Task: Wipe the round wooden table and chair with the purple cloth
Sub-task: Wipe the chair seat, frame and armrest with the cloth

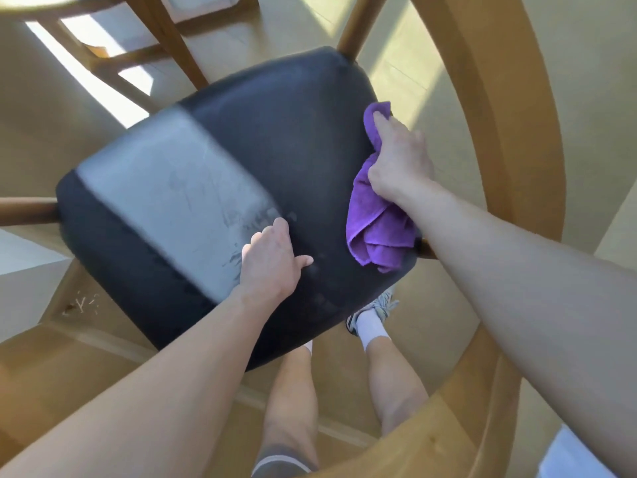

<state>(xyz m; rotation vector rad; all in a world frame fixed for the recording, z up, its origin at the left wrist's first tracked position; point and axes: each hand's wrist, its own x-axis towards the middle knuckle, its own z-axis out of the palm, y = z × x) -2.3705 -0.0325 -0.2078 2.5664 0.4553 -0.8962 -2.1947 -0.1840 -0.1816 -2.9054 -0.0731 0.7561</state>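
Observation:
The chair's dark padded seat [193,208] fills the middle of the head view, with a sunlit dusty band across it. Its curved wooden backrest [510,139] arcs down the right side. My right hand [400,160] grips the bunched purple cloth [375,229] and presses it against the seat's right edge. My left hand [272,260] rests flat on the seat near its front, fingers curled down onto the padding, holding nothing. The round wooden table's edge [51,1] and legs [165,39] show at the top left.
My legs and a shoe [372,315] stand on the pale floor under the seat's near edge. A chair rail [27,210] sticks out at the left. Wooden table legs and crossbars stand beyond the seat at the top.

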